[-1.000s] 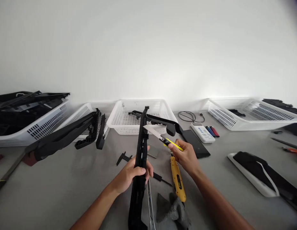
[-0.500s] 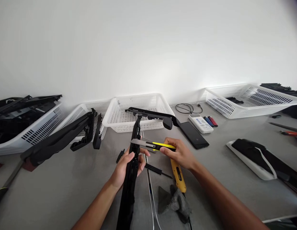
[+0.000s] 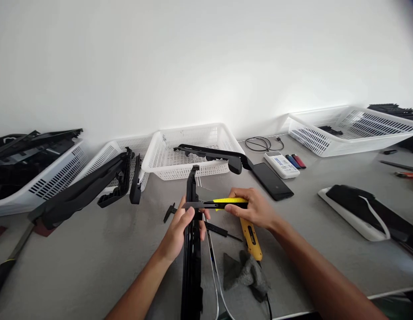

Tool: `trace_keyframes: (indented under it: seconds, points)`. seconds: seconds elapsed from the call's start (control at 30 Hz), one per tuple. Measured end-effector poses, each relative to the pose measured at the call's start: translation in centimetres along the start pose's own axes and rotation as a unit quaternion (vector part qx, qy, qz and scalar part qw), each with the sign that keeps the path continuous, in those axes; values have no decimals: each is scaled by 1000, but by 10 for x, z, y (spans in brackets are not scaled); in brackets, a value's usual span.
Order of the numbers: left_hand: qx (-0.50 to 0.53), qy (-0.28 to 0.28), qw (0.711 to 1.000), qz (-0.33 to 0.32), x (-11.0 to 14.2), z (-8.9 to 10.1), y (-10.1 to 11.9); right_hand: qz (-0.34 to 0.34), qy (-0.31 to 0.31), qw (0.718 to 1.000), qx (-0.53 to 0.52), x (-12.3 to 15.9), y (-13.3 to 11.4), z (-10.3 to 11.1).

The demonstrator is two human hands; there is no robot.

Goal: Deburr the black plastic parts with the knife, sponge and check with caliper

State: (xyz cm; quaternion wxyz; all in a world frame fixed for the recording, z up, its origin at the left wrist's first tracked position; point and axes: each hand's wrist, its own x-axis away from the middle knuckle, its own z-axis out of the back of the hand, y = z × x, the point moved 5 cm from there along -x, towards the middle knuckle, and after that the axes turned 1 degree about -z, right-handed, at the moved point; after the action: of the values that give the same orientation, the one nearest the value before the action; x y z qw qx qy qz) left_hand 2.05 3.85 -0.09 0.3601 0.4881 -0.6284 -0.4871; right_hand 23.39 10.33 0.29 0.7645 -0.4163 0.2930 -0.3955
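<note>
I saw the left hand (image 3: 176, 232) wrapped around a long black plastic strip (image 3: 192, 262) above the gray surface (image 3: 93, 266). The right hand (image 3: 256, 210) gripped a yellow utility knife (image 3: 226, 202), blade crossing the strip. Right of the strip lay a yellow handheld tool (image 3: 251, 240); beyond it, a white basket (image 3: 180, 173).

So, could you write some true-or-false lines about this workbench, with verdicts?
The right hand has its fingers around a yellow-and-black utility knife. True.
The left hand is free. False: it grips a long black plastic part.
In this view, the knife's blade crosses that part. True.
The yellow handheld tool is in the left hand. False: it lies on the grey table.
The white basket at right holds black plastic. True.
</note>
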Motion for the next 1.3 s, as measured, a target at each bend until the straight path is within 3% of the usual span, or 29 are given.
trace_keyframes:
  seconds: [0.1, 0.2, 0.27, 0.33, 0.4, 0.5, 0.8, 1.3]
  points:
    - [-19, 82, 996, 25, -4, 6, 0, -7, 6, 1000, 2, -3, 1, 3]
    - [-26, 146, 989, 19, -6, 13, 4, -41, 124, 990, 43, -4, 16, 25]
    - [-26, 167, 985, 17, -6, 16, 7, -102, 236, 958, 124, 0, 36, 48]
    - [-22, 183, 983, 15, -6, 19, 8, -184, 318, 901, 230, 8, 57, 69]
    - [-12, 192, 981, 15, -6, 21, 7, -260, 330, 855, 303, 15, 76, 82]
    - [3, 203, 979, 12, -7, 23, 6, -323, 311, 827, 339, 19, 97, 88]
    - [16, 206, 978, 7, -6, 29, 1, -307, 342, 829, 318, 15, 108, 94]
    - [25, 226, 974, 3, -5, 32, 4, -309, 342, 829, 318, 16, 110, 92]
